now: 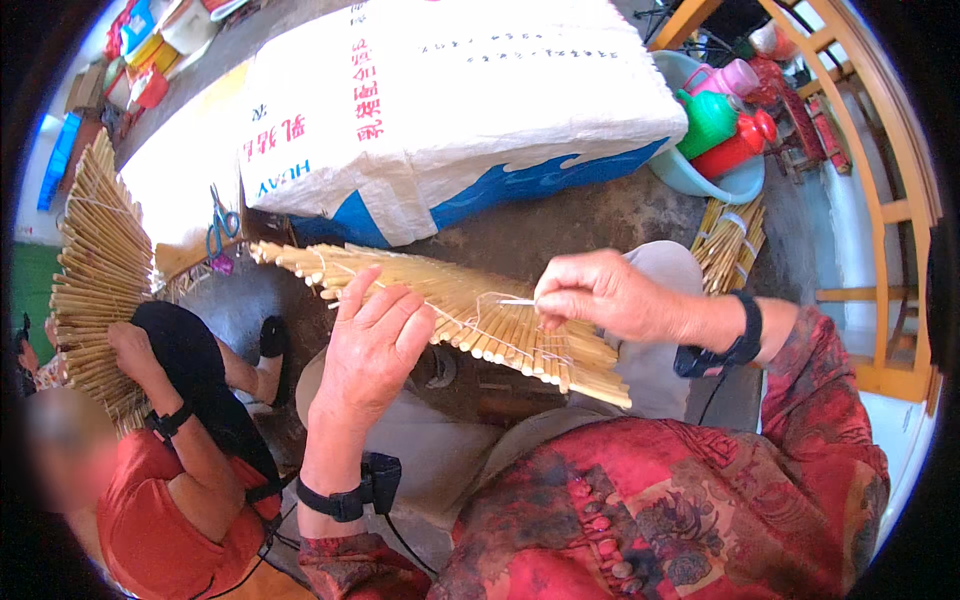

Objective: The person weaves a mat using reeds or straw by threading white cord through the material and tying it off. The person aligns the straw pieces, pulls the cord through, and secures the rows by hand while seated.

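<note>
A fan-like panel of stitched straw-coloured stalks (470, 310) slants over my lap, its cut ends facing me. My left hand (370, 345) grips its near edge, fingers over the top and thumb against the cut ends. My right hand (595, 295) is closed in a pinch above the panel's right part. From its fingertips a thin, pale needle-like piece (515, 301) points left, with thread (480, 305) looping down to the stalks beside it. White stitching runs along the row of ends. What lies under the panel is partly hidden.
A co-worker (180, 490) at the left holds a similar stalk panel (100, 270). Ahead lies a large white-and-blue woven sack (460, 100), with scissors (222, 222) by its left corner. To the right are a pale blue basin (735, 180), a stalk bundle (728, 240) and a wooden frame (880, 200).
</note>
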